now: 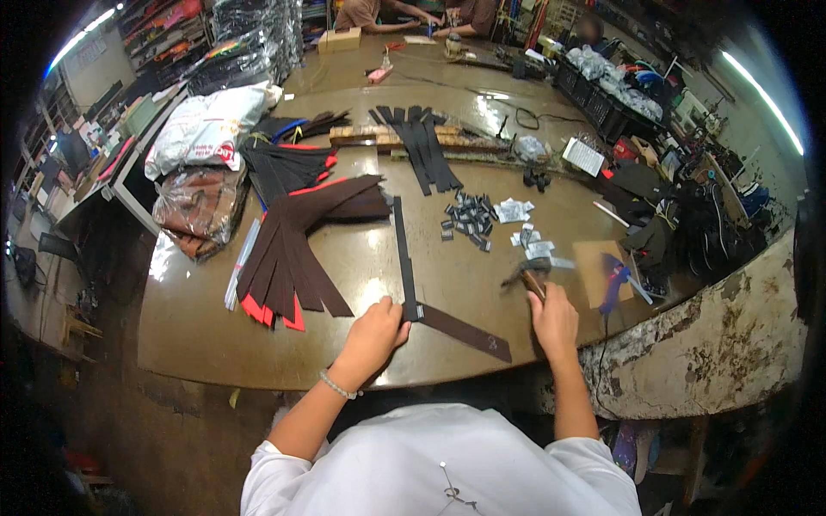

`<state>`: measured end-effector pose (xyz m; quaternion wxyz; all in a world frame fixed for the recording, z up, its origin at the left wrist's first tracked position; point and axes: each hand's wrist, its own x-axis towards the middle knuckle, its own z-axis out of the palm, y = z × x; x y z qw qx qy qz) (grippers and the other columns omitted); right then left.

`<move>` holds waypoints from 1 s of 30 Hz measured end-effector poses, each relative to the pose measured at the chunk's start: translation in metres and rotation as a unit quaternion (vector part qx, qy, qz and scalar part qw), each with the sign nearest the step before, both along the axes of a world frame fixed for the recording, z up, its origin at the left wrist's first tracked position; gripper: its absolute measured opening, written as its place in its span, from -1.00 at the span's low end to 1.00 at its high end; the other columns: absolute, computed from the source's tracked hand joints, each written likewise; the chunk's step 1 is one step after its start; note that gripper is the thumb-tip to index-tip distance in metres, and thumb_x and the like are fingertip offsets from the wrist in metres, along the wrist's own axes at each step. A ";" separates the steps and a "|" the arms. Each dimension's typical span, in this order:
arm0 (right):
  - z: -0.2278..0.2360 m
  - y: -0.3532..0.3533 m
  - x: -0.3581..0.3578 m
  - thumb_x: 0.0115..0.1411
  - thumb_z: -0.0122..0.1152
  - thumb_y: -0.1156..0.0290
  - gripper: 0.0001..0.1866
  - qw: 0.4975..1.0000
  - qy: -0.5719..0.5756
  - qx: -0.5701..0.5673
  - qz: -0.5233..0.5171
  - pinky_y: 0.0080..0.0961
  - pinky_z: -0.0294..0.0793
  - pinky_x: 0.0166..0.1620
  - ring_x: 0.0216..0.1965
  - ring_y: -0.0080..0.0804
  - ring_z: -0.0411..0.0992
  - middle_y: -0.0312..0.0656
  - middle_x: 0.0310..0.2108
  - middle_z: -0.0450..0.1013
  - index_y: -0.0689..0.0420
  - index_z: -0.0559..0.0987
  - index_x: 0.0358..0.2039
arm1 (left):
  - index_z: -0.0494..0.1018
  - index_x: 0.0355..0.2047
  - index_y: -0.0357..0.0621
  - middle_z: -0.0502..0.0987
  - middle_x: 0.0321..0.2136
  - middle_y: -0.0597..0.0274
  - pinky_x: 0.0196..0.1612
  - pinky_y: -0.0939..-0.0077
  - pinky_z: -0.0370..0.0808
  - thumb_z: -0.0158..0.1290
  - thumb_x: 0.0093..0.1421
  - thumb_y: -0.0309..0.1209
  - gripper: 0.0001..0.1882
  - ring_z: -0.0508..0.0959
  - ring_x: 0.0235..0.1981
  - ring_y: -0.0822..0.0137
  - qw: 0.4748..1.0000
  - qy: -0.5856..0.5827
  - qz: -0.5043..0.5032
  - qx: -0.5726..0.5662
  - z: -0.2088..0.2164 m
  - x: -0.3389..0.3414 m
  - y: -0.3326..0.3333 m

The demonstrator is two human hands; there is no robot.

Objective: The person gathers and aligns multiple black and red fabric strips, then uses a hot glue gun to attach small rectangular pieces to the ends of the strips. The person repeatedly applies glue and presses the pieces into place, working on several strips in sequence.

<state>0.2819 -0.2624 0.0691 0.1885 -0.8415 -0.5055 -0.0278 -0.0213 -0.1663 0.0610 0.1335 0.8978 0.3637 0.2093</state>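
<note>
My left hand (376, 334) is closed on a narrow black strip (403, 258) near the table's front edge. Under my fingertips the black strip meets a wider dark brown strip (469, 332), with a small pale label at the join. My right hand (555, 318) grips the wooden handle of a hammer (537, 282), its slightly blurred dark head held to the right of the strips. Beyond the hammer lies a pile of small black pieces (469, 217) beside small clear packets (514, 211). A fanned stack of dark brown strips (292, 249), with red ones beneath, spreads to my left.
Black strips (422, 155) rest across wooden boards (465, 139). Plastic-wrapped bundles (202, 206) and a white bag (211, 129) crowd the table's left side. Right of the hammer is a cardboard piece (589, 271) with a blue-purple item (614, 284). Other people (413, 15) work at the far end.
</note>
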 end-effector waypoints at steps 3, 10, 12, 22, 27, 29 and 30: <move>0.009 0.003 0.010 0.21 0.15 0.28 -0.75 0.986 -0.097 0.117 0.062 -0.11 0.39 -0.09 -0.19 0.04 0.41 -0.01 -0.19 0.46 0.19 0.55 -0.22 | 0.45 -0.39 -0.34 0.45 -0.47 0.02 -0.34 0.36 0.48 0.10 0.15 -0.42 -0.82 0.50 -0.46 0.10 0.997 -0.032 -0.049 -0.042 0.013 0.001 0.007; 0.009 0.070 -0.109 0.40 -0.13 0.04 -0.48 0.604 0.713 -0.052 0.352 -0.58 0.38 -0.05 -0.10 -0.57 0.38 -0.26 -0.07 0.45 0.22 0.41 0.10 | 0.49 -0.29 -0.27 0.53 -0.47 0.36 -0.43 0.67 0.42 -0.03 0.35 -0.34 -0.77 0.48 -0.42 0.60 0.769 -0.520 0.069 -0.364 0.021 0.008 -0.011; 0.002 0.085 -0.125 0.33 0.07 0.13 -0.61 0.676 0.673 -0.052 0.295 -0.68 0.38 -0.16 -0.21 -0.65 0.39 -0.35 -0.23 0.47 0.20 0.49 -0.05 | 0.49 -0.31 -0.31 0.55 -0.47 0.31 -0.38 0.68 0.48 -0.04 0.36 -0.33 -0.74 0.52 -0.47 0.54 0.770 -0.499 0.118 -0.380 0.016 0.011 -0.014; 0.000 0.089 -0.101 0.20 0.28 0.29 -0.75 0.708 0.629 -0.092 0.308 -0.67 0.38 -0.23 -0.34 -0.66 0.39 -0.35 -0.35 0.50 0.23 0.59 -0.25 | 0.55 -0.29 -0.29 0.61 -0.42 0.05 -0.40 0.55 0.51 0.07 0.26 -0.36 -0.79 0.60 -0.45 0.39 0.946 -0.207 0.043 -0.245 0.056 0.005 -0.035; -0.003 0.080 -0.084 0.19 0.30 0.34 -0.78 0.671 0.652 -0.119 0.332 -0.69 0.40 -0.23 -0.34 -0.69 0.40 -0.37 -0.35 0.51 0.24 0.60 -0.27 | 0.55 -0.25 -0.31 0.60 -0.36 0.01 -0.29 0.45 0.47 0.13 0.20 -0.35 -0.76 0.58 -0.41 0.26 0.943 -0.199 0.078 -0.256 0.052 0.001 -0.006; -0.005 0.083 -0.082 0.19 0.30 0.37 -0.76 0.650 0.672 -0.163 0.313 -0.68 0.41 -0.17 -0.28 -0.66 0.43 -0.32 -0.30 0.52 0.24 0.58 -0.20 | 0.58 -0.31 -0.34 0.62 -0.48 0.06 -0.40 0.56 0.43 0.18 0.16 -0.33 -0.74 0.54 -0.50 0.46 0.944 -0.202 0.078 -0.247 0.044 -0.001 -0.005; -0.006 0.087 -0.084 0.19 0.30 0.38 -0.75 0.649 0.676 -0.185 0.295 -0.68 0.41 -0.14 -0.25 -0.64 0.44 -0.30 -0.27 0.52 0.24 0.56 -0.17 | 0.58 -0.32 -0.34 0.62 -0.49 0.06 -0.41 0.55 0.43 0.18 0.16 -0.34 -0.75 0.54 -0.51 0.46 0.939 -0.229 0.085 -0.243 0.041 0.000 -0.005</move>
